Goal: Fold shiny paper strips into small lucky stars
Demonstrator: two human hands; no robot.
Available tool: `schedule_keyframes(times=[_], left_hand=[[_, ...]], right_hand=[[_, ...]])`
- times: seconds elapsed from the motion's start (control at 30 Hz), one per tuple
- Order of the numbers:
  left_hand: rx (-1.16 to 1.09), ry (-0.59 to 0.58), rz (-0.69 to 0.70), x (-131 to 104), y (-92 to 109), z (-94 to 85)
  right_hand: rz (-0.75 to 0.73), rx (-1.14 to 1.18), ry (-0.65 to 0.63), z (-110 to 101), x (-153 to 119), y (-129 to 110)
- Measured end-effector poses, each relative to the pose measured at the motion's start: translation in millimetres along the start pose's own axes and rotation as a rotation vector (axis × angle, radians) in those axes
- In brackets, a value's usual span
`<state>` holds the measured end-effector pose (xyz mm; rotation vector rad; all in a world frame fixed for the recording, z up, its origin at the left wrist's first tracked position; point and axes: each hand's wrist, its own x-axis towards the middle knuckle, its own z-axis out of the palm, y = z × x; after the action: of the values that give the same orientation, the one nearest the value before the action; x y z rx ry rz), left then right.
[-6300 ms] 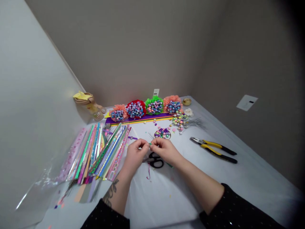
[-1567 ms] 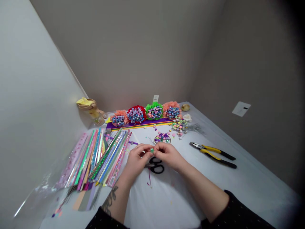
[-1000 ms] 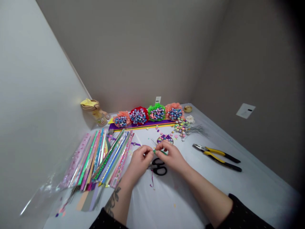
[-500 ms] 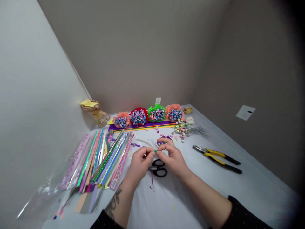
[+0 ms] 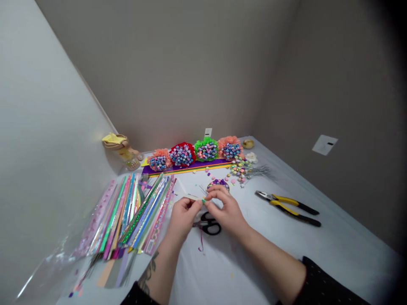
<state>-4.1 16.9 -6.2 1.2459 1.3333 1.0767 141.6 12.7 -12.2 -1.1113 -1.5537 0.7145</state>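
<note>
My left hand [image 5: 184, 216] pinches a narrow pale paper strip [image 5: 193, 197] with a bit of green at its end. The fingertips of my right hand [image 5: 226, 208] close on that green end, meeting the left fingertips. Beneath and between the hands lie black-handled scissors [image 5: 212, 229], their blades partly hidden by my left hand. A round dish of small purple and pink paper stars [image 5: 218, 184] sits just beyond my right hand. Close to it, thin wires stick up behind my fingers.
Bundles of coloured paper strips [image 5: 140, 216] lie at left. Pliers [image 5: 289, 206] with yellow-black handles rest at right. Along the back stand several crepe flowers filled with stars [image 5: 182, 154]. Loose stars [image 5: 240, 168] and wires [image 5: 261, 171] lie at back right. A jar [image 5: 132, 163] stands back left.
The pale strip now shows more clearly between my fingers, slanting left from the green end. My right hand has shifted slightly, uncovering the dish of stars. The view has moved a little.
</note>
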Motion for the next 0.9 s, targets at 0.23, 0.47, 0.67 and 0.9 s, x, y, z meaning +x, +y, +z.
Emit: schedule_keyframes(times=[0.23,0.47,0.67,0.9], left_hand=[[-0.164,-0.037,-0.073,1.8,-3.9,-1.1],[-0.235,-0.065,-0.140,-0.2,5.7,-2.1],[-0.267,-0.097,-0.167,-1.9,13.5,-3.1],[-0.219,-0.106,-0.147,-0.1,8.0,-5.7]], right_hand=[[-0.320,-0.228,0.040,-0.1,-2.0,-0.4],[-0.426,-0.304,0.029,-3.4,0.4,3.0],[-0.470,-0.352,-0.034,-6.2,3.9,8.8],[-0.483,-0.402,-0.066,-8.8,4.6,7.0]])
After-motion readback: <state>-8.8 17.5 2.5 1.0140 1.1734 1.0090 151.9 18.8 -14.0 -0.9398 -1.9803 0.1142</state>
